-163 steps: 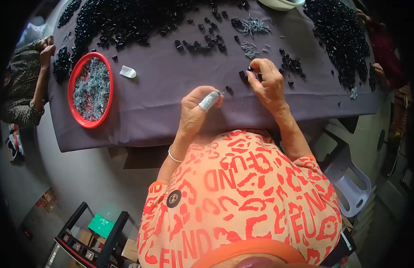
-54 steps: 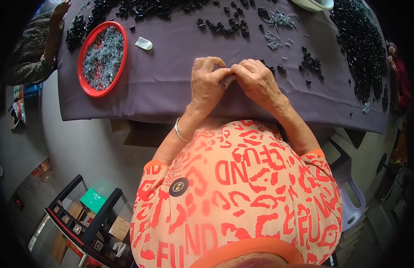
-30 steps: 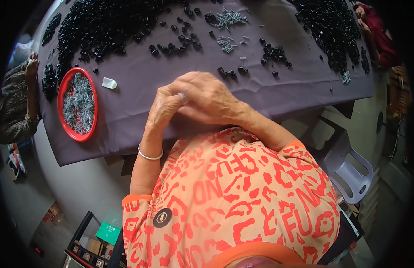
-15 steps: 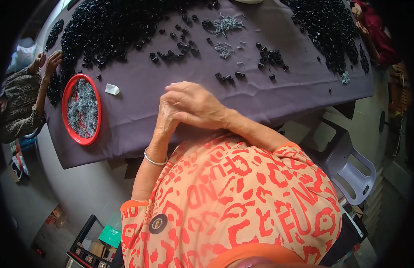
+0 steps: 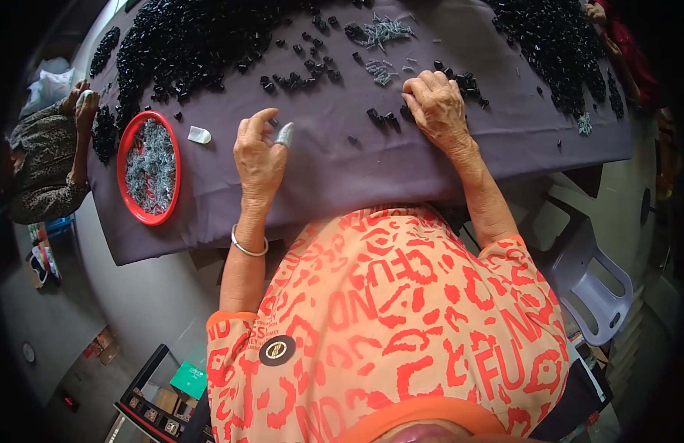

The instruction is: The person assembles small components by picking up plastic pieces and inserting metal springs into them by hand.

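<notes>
Head view shows the person seated at a table draped in a purple cloth (image 5: pixel 334 177), both hands out over it. Judged from how things lie, the sorting looks far from done: a big heap of black pieces (image 5: pixel 201 44) lies far beyond the left hand (image 5: pixel 259 159), a second black heap (image 5: pixel 556 37) sits beyond and to the outer side of the right hand (image 5: pixel 436 107), and loose grey metal bits (image 5: pixel 382 33) are scattered past the right fingertips. What counts as finished seems to be the grey metal bits filling the red tray (image 5: pixel 148 168), which stands well out to the outer side of the left hand (a small white piece (image 5: pixel 199 135) lies between tray and hand).

That left hand hovers with fingers loosely spread and holds nothing; one fingertip wears a silver thimble-like cap (image 5: pixel 284 134). The right hand lies palm down, fingers curled together onto the cloth, its tips touching a small cluster of black pieces (image 5: pixel 386 118) just on its inner side; whether it already pinches one I cannot tell. More black pieces (image 5: pixel 471 83) lie just beyond its knuckles.

At the left edge another person's hands (image 5: pixel 80 103) work near the heap.
</notes>
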`<state>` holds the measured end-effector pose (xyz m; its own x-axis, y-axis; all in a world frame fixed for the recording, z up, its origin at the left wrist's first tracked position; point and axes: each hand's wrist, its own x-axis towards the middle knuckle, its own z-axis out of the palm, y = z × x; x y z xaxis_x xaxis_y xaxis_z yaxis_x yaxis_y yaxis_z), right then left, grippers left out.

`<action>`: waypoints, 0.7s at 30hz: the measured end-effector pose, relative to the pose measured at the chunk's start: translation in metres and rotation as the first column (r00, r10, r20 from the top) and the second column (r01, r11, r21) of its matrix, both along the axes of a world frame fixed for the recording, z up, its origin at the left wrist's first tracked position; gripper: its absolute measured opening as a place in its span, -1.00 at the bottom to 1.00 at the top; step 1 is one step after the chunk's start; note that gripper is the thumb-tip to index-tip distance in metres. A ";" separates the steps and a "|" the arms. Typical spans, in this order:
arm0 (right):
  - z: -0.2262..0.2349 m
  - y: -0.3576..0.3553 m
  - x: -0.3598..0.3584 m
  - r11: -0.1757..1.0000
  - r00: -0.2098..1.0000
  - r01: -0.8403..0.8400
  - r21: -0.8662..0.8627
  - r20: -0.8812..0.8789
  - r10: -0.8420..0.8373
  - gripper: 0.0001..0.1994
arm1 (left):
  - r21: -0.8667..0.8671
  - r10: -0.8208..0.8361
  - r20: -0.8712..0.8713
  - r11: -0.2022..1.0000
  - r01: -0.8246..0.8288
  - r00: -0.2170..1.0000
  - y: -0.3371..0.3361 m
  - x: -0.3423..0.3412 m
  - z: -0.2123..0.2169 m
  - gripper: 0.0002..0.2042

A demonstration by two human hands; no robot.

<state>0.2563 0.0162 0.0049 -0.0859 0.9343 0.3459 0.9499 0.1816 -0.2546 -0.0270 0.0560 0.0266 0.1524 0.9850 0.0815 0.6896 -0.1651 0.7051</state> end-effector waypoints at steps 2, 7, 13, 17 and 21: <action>-0.001 -0.001 0.001 0.998 1.000 0.004 0.057 0.011 -0.005 -0.89 | 0.190 -0.086 -0.051 0.977 0.094 0.995 -0.007 0.013 -0.001 -0.84; 0.002 -0.011 -0.004 0.990 0.992 0.009 0.142 -0.127 0.009 -0.87 | 0.100 -0.158 -0.014 0.982 0.159 0.987 -0.039 0.044 -0.012 -0.84; -0.002 -0.018 -0.014 0.991 0.977 -0.037 0.130 -0.202 0.063 -0.82 | 0.181 -0.275 -0.169 0.935 0.304 0.946 -0.034 0.052 -0.014 -0.74; -0.001 -0.019 -0.007 0.983 0.965 -0.019 0.184 -0.253 0.066 -0.81 | 0.103 -0.238 -0.097 0.963 0.247 0.967 -0.035 0.051 -0.013 -0.77; 0.002 -0.017 -0.003 0.996 0.931 0.009 0.092 -0.363 0.025 -0.83 | 0.097 -0.181 -0.126 0.976 0.193 0.975 -0.042 0.062 -0.007 -0.80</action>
<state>0.2538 -0.0010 0.0073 0.0540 0.8975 0.4378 0.7938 0.2274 -0.5641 0.0350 0.0137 0.0196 0.3477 0.9244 0.1571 0.7153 -0.3698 0.5930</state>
